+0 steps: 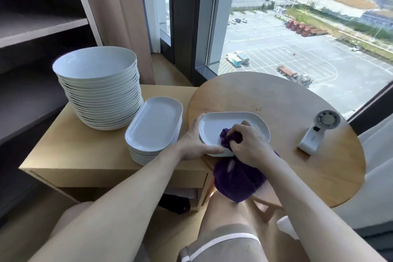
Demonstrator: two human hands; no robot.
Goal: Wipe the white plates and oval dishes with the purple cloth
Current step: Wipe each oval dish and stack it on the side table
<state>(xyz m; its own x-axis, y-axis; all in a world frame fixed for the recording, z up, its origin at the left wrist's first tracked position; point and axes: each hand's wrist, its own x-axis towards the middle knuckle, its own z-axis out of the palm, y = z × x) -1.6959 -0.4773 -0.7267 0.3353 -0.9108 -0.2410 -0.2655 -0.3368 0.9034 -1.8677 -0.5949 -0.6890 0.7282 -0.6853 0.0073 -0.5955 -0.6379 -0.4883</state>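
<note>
Slack from the purple cloth (238, 178) hangs nearest, drooping off the near edge of the round bench (287, 100) just below the oval dish (221, 128). Only a bunched part is needed for wiping, so the rest is left to trail.

The right hand (247, 144) sits over the near right of the oval dish. Its fingers are curled tight round that bunch and press it into the dish's well, a grip that suits rubbing. The left hand (195, 140) is at the dish's left end, spread wide, with its fingers laid straight along the near rim and its thumb reaching the far-left corner. I judge that it braces the dish against sliding under the rubbing.

The oval dish rests on what look like a few more of its kind; whether those are wiped or waiting, I cannot tell.

Just left of the oval dish, on the square bench (63, 144), stands a taller stack of oval dishes (153, 125), within easy reach of the left hand. Farther left and behind that rises a tall stack of white plates (95, 66). Well apart to the dish's right, a white handheld fan (319, 132) lies on the round bench. Beyond the dish, a window (297, 38) looks down on a car park.
</note>
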